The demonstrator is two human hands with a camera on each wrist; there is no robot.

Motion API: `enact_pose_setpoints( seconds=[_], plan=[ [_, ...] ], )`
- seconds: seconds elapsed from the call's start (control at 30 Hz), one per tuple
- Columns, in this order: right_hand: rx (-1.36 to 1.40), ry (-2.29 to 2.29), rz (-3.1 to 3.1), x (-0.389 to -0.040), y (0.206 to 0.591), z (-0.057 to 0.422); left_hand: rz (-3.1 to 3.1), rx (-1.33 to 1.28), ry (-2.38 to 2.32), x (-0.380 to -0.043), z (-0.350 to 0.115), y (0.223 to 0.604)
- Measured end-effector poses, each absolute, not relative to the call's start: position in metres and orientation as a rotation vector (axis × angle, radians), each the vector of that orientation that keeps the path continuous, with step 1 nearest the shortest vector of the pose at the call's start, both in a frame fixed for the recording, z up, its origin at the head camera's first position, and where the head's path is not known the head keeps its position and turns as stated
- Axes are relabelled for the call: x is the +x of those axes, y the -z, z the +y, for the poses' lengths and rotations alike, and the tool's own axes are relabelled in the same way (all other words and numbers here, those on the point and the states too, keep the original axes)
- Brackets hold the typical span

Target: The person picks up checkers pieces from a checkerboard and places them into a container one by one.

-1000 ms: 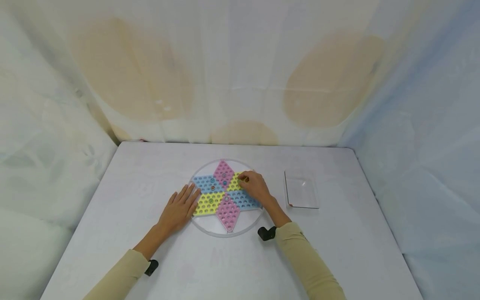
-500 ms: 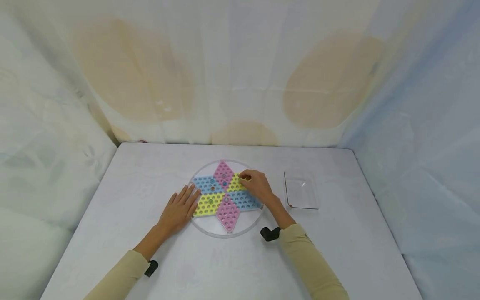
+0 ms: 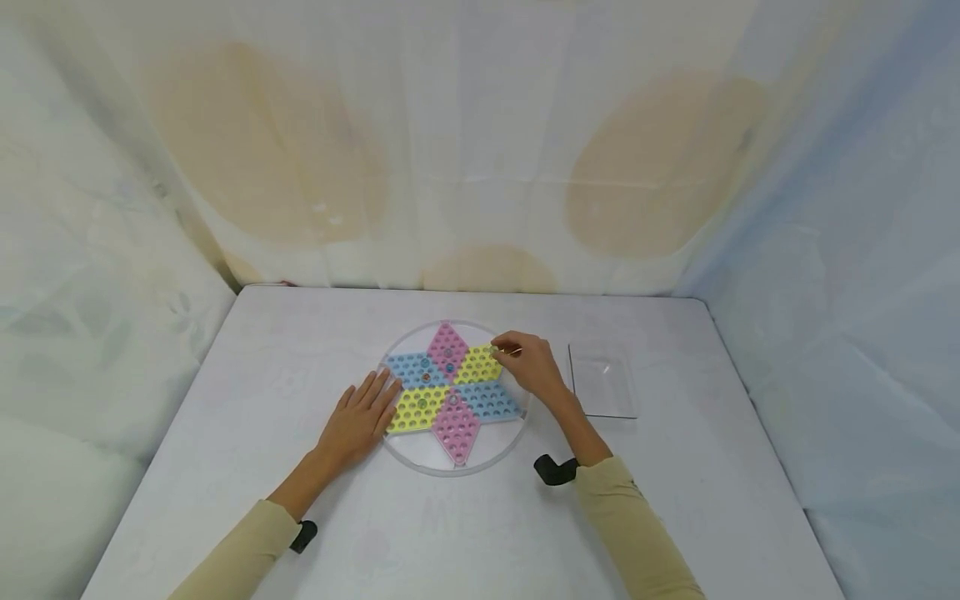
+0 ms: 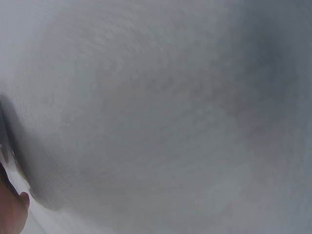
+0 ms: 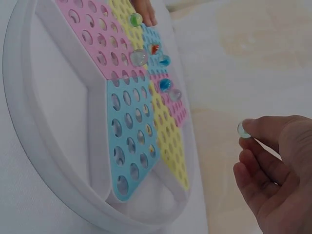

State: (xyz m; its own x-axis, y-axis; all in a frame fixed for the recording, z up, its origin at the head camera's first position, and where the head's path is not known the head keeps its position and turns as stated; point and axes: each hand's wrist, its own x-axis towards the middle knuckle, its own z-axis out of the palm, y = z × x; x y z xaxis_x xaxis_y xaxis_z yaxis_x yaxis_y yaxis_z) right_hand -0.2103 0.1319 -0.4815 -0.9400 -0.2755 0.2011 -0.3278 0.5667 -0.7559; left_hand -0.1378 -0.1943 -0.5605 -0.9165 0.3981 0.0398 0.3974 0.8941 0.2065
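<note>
In the right wrist view a clear, faintly green glass marble is pinched between thumb and index finger of my right hand. In the head view that hand is over the right edge of the round Chinese checkers board, beside its upper yellow point. My left hand rests flat with straight fingers on the board's left rim. Several marbles sit in the holes: a green marble, an orange-red marble, a large clear marble, a blue marble and others close by.
A clear square box stands to the right of the board, its near left corner hidden by my right wrist. The white table has cloth hangings behind it and at both sides.
My right hand has lifted from the upper yellow point and moved right with the marble pinched in its fingertips. The left hand has stayed in place.
</note>
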Motion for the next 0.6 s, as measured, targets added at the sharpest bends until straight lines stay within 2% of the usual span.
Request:
enact_pose_setpoints(
  seconds=[0.6],
  plan=[
    [0.403, -1.311, -2.660, -0.202, 0.464, 0.186, 3.056, 0.644, -0.339, -0.140, -0.195, 0.561]
  ],
)
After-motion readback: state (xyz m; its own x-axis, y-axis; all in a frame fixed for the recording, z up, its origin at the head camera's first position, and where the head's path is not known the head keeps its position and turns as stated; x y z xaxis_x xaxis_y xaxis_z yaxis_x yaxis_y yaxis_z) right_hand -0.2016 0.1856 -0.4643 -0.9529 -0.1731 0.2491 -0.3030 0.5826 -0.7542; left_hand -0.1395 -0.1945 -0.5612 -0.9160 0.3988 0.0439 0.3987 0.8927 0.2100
